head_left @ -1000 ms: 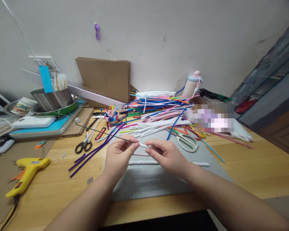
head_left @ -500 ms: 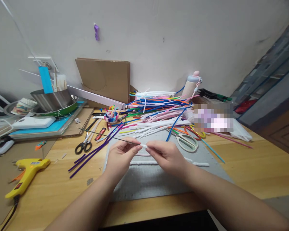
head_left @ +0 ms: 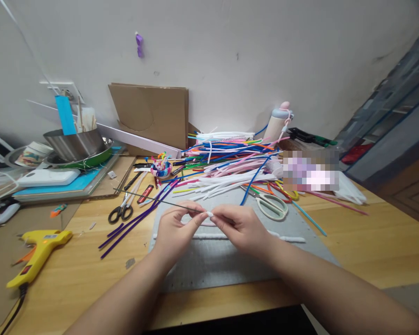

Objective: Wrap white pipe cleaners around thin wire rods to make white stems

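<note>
My left hand [head_left: 181, 226] is closed in a pinch on a thin dark green stick [head_left: 153, 199], which slants up to the left from the fingertips. Fingertip to fingertip with it, my right hand [head_left: 241, 228] pinches a small white fuzzy piece, apparently pipe cleaner [head_left: 209, 214], at the stick's near end. The fingers hide most of that piece. Below both hands, a long white pipe cleaner [head_left: 209, 236] lies across the grey mat [head_left: 216, 267]. A pale pink strand shows just behind the fingertips.
Behind the mat lies a heap of coloured pipe cleaners [head_left: 230, 174]. Light-handled scissors [head_left: 272, 207] rest at right. Black-handled scissors [head_left: 120, 213], purple pipe cleaners [head_left: 136, 218] and a yellow glue gun [head_left: 38, 253] are at left. A bottle [head_left: 277, 124] stands by the wall.
Both hands stay almost in place. Less of the white piece shows between my fingertips, and my left fingertips have shifted slightly toward my right hand.
</note>
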{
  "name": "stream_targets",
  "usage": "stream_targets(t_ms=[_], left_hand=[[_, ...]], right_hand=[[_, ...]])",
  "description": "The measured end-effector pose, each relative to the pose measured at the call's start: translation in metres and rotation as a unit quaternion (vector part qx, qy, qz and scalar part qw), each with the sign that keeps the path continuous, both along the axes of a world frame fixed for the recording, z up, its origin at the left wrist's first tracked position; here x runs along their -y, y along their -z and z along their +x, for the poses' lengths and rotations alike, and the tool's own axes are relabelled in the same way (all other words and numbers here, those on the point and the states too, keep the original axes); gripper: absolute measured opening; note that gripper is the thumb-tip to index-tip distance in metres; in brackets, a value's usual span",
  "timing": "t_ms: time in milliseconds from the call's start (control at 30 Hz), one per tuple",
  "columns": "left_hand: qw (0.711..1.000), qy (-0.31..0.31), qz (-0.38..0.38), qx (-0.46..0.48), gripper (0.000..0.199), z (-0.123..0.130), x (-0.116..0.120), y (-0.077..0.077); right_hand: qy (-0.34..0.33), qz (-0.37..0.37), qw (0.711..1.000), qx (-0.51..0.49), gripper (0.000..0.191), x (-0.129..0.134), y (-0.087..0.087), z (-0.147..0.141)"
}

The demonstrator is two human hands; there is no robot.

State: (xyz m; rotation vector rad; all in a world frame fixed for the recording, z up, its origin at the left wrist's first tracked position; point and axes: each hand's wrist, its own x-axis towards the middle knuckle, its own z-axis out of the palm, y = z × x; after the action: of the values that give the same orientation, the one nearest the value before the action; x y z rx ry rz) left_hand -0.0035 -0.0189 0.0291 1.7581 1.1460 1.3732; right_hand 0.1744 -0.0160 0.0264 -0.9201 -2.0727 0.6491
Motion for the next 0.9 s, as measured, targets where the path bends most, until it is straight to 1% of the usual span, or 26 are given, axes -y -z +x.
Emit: stream_targets(t_ms=[100, 167, 267, 367, 433, 500, 600, 700, 767, 900], left_hand=[[1.000, -0.007, 0.002, -0.006, 0.007, -0.001, 0.000, -0.001], [1.000, 0.004, -0.004, -0.011, 0.008, -0.001, -0.001, -0.001], [0.999, 0.025, -0.033, 0.017, 0.010, 0.000, -0.003, 0.002], [0.995, 0.026, -0.078, 0.048, 0.013, 0.002, -0.003, 0.007], [0.994, 0.018, -0.097, 0.047, 0.013, 0.003, -0.002, 0.010], [0.995, 0.010, -0.095, 0.039, 0.014, 0.004, -0.001, 0.012], [0.996, 0.004, -0.081, 0.032, 0.015, 0.006, 0.001, 0.013], [0.995, 0.005, -0.088, 0.036, 0.015, 0.006, 0.003, 0.013], [0.995, 0.003, -0.096, 0.034, 0.015, 0.007, 0.003, 0.012], [0.994, 0.008, -0.101, 0.029, 0.015, 0.007, 0.001, 0.012]], right_hand=[[-0.032, -0.062, 0.997, -0.022, 0.021, -0.002, -0.004, 0.001], [-0.048, -0.093, 0.994, -0.028, 0.024, -0.004, -0.007, 0.001], [-0.035, -0.111, 0.992, -0.039, 0.025, -0.005, -0.008, 0.002], [-0.011, -0.115, 0.992, -0.057, 0.023, -0.005, -0.008, 0.001], [-0.001, -0.109, 0.992, -0.059, 0.022, -0.004, -0.008, 0.001], [0.009, -0.090, 0.995, -0.050, 0.020, -0.003, -0.008, 0.001], [0.032, -0.037, 0.999, -0.024, 0.015, -0.001, -0.006, 0.001], [0.052, 0.011, 0.999, 0.005, 0.012, -0.001, -0.003, 0.001], [0.060, 0.024, 0.998, 0.017, 0.012, 0.000, -0.002, 0.001], [0.066, 0.026, 0.997, 0.025, 0.010, 0.001, -0.001, 0.000]])
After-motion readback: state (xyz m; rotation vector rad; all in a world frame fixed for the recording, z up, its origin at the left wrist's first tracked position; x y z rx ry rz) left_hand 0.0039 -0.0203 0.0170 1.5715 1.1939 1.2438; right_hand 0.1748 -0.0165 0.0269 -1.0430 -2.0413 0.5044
